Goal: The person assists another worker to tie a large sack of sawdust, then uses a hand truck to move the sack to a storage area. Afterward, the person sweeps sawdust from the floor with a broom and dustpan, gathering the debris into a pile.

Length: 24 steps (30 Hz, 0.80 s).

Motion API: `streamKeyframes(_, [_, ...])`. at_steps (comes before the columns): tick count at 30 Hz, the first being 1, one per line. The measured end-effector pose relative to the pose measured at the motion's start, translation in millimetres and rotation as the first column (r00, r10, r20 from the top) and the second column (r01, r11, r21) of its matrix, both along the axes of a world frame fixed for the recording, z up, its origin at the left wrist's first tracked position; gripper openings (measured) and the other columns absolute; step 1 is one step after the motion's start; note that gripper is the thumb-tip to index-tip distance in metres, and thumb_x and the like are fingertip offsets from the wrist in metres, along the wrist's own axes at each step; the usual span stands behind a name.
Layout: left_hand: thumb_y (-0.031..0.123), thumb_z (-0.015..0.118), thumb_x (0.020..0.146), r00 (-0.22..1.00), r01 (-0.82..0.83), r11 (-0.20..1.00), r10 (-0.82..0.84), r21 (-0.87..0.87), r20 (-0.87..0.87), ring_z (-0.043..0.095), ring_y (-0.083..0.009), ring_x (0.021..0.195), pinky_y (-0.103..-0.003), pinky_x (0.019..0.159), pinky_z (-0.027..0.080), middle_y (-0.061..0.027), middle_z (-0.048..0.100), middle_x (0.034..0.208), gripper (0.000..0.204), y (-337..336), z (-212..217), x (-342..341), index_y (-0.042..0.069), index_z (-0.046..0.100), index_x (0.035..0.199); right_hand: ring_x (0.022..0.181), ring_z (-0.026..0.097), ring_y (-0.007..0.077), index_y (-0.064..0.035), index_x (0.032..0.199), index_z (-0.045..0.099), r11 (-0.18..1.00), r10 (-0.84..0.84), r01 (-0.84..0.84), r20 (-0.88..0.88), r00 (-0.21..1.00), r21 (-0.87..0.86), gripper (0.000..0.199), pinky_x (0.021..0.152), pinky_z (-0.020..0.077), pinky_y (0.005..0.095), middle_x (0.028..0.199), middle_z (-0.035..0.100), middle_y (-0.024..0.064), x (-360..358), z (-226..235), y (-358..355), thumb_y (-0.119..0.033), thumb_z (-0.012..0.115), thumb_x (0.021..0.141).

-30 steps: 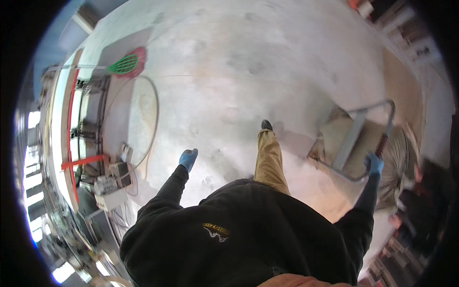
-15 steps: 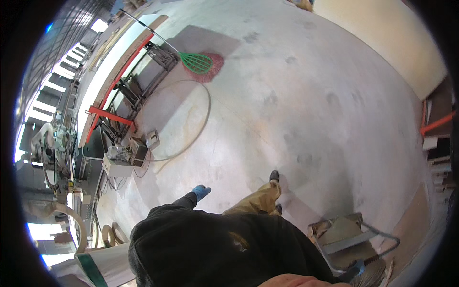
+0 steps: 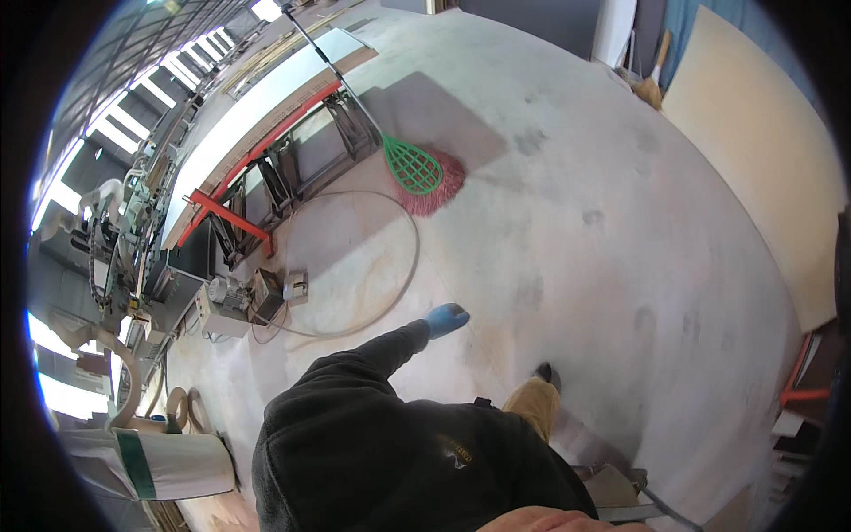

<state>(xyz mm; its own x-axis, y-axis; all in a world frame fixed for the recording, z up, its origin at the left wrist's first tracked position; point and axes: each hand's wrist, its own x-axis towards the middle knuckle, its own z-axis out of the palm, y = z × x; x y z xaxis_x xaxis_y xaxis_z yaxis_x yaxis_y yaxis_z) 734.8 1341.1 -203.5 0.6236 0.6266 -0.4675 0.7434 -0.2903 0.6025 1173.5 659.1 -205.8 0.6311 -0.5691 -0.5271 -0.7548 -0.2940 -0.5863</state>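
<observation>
My left hand, in a blue glove with dark fingertips, reaches out ahead of my body over the pale floor. Its fingers look curled together, and nothing shows in them. The nearest thing to it is a thin hose looped on the floor. My right hand is out of sight. A wheeled-looking metal frame with a tubular handle stands at the lower right, partly hidden by my body.
A broom with a green head and red bristles leans on a red-framed lift table. A motor unit stands left. A large pale board and a straw broom stand right. A white-and-green fabric bag lies lower left.
My left hand has swung forward and to the right. The view has shifted, with the broom and lift table lower and farther right. The metal frame has slipped mostly out of view.
</observation>
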Motion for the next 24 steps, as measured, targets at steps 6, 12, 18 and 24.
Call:
streamKeyframes(6, [0.045,0.059,0.091,0.995,0.103,0.993,-0.103,0.056,0.005,0.066,-0.0294,0.109,-0.039,0.095,0.05,-0.0168,0.07,0.114,0.047,177.3,-5.2,129.8,0.004,0.069,0.115,0.05,0.052,0.0211,-0.0045,0.075,0.063,0.995,0.089,-0.09,0.041,0.995,0.038,0.02,0.047,0.0409,0.0352,0.067,0.062,0.0084,162.6,-4.1,227.2,-0.019,0.059,0.089])
streamKeyframes(12, [0.048,0.063,0.09,0.944,-0.249,0.963,0.216,-0.107,-0.249,0.067,-0.0258,0.102,-0.038,0.09,0.052,-0.017,0.072,0.109,0.051,323.7,-19.1,98.7,0.002,0.072,0.111,0.052,0.053,0.0214,-0.0041,0.077,0.063,0.982,0.177,-0.181,0.065,0.982,0.06,0.02,0.047,0.0414,0.0357,0.069,0.062,0.0086,295.9,4.7,449.3,-0.02,0.059,0.088])
streamKeyframes(18, [0.049,0.064,0.089,0.702,-0.642,0.763,0.544,-0.078,-0.46,0.067,-0.024,0.081,-0.038,0.067,0.052,-0.0124,0.069,0.087,0.05,457.3,-39.5,100.8,0.002,0.071,0.101,0.053,0.054,0.0217,-0.0037,0.078,0.063,0.968,0.227,-0.234,0.085,0.97,0.088,0.02,0.048,0.042,0.0362,0.071,0.063,0.0088,397.1,6.5,675.8,-0.02,0.058,0.088])
streamKeyframes(24, [0.049,0.064,0.089,0.759,-0.591,0.804,0.529,-0.06,-0.38,0.064,-0.0225,0.076,-0.038,0.065,0.051,-0.0099,0.068,0.085,0.05,668.9,-42.8,176.5,0.0,0.07,0.096,0.054,0.055,0.0221,-0.0033,0.079,0.064,0.957,0.268,-0.276,0.089,0.959,0.092,0.02,0.049,0.0425,0.0367,0.072,0.064,0.0089,470.1,15.9,905.0,-0.02,0.058,0.088])
